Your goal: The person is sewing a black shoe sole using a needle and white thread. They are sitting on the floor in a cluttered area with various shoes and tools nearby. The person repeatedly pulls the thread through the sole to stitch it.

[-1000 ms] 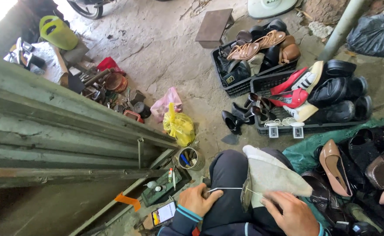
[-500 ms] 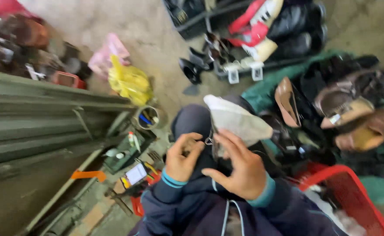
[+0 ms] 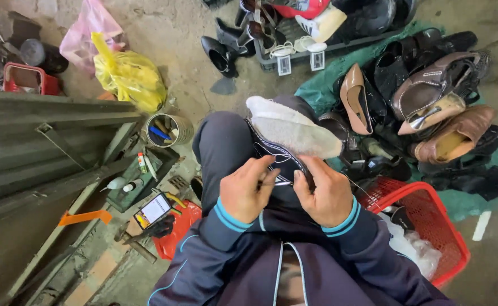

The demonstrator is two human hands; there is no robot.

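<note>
Evidently stitching | left hand (image 3: 244,195) and right hand (image 3: 323,195) sat together, pinching the dark shoe (image 3: 286,144) edge on the knee | best: thread taut, stitches even.

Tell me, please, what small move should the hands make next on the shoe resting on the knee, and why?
Probably draw the stitch tight. The left hand pinches what looks like a thin needle at the dark edge of the shoe, sole up on the knee, while the right hand steadies that edge beside it, and a thin thread trails off slack to the right.
</note>
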